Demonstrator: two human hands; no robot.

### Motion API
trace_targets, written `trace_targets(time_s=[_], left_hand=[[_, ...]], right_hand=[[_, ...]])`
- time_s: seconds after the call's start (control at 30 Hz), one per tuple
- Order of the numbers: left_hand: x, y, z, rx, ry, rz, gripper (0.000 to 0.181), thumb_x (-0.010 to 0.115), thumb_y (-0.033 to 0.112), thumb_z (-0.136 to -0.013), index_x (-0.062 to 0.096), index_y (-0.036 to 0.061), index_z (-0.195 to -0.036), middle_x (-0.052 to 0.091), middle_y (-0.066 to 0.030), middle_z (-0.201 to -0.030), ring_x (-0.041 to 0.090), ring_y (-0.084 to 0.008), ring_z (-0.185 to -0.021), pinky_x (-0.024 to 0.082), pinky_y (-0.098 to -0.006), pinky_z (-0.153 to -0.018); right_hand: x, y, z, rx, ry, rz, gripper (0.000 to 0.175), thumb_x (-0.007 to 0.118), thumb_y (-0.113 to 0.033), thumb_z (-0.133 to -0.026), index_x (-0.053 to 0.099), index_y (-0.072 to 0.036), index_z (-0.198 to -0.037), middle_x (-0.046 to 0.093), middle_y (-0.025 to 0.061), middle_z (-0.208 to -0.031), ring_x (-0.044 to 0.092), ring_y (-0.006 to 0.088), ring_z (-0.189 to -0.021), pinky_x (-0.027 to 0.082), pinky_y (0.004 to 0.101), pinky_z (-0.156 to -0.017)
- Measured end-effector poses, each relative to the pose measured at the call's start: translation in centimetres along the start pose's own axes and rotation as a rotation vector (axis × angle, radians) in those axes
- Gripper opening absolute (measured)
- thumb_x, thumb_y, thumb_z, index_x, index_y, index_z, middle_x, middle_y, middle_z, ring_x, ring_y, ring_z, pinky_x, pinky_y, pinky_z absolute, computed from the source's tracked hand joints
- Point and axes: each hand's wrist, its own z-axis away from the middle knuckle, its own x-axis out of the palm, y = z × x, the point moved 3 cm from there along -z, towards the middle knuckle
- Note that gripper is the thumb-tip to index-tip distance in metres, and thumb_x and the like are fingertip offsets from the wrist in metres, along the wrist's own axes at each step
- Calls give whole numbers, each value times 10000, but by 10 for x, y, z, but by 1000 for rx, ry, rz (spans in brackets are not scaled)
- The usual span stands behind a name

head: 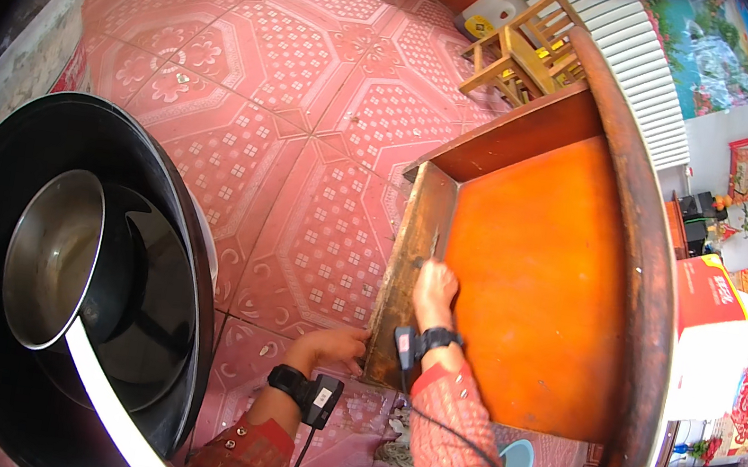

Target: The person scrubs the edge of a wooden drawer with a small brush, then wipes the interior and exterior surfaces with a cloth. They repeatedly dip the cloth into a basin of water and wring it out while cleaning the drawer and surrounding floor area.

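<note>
In front of me a worn wooden drawer-like frame [398, 265] stands tilted, with a smooth orange panel [533, 277] inside it. My left hand [335, 348] is at the lower outer edge of its narrow side board, fingers against the wood. Inside that board, my right hand [436, 291] is closed around what looks like a small thin tool [433, 245]; its tip lies along the wood, and most of it is hidden by my fingers. Both wrists wear black straps with small cabled devices.
A black basin [172, 141] of liquid stands at left, holding a metal ladle [55, 260] with a white handle. Behind it is a stained bucket [34, 49]. A wooden chair [528, 58] and a jug [491, 13] stand beyond the frame. Nearer are a mop head [395, 451] and a light blue bucket [519, 459].
</note>
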Motion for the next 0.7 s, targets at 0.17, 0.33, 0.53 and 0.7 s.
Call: trace_targets(time_s=[0.17, 0.33, 0.53, 0.7], left_hand=[[3, -5, 2, -20, 39, 242, 518, 447, 43, -861, 431, 15, -1377, 632, -122, -1004, 687, -222, -711, 558, -364, -662], [2, -4, 5, -55, 81, 228, 528, 441, 38, -855, 429, 26, -1383, 631, -119, -1027, 691, -226, -724, 561, -367, -672], [-3, -6, 1, -62, -22, 251, 533, 444, 11, -871, 401, -6, -1401, 611, -126, -1188, 689, -253, -857, 556, -349, -785], [-3, -5, 0, 6, -29, 205, 477, 469, 28, -863, 448, -34, -1336, 630, -132, -1114, 697, -235, -773, 564, -343, -720]], right_hand=[[-13, -3, 86, -41, -22, 51, 82, 641, 5, -742, 677, -10, -814, 693, 189, -810, 705, 309, -770, 575, 375, -656], [-18, -5, 100, 108, -26, -85, 80, 645, 5, -734, 658, 24, -811, 670, 235, -832, 678, 377, -812, 558, 429, -722], [-3, 1, 22, 208, 1, -102, 84, 650, -40, -759, 694, -14, -825, 687, 214, -866, 680, 366, -846, 552, 427, -745], [10, 5, -53, 279, -9, -129, 103, 652, -89, -765, 731, -52, -820, 699, 203, -905, 683, 350, -893, 546, 431, -776]])
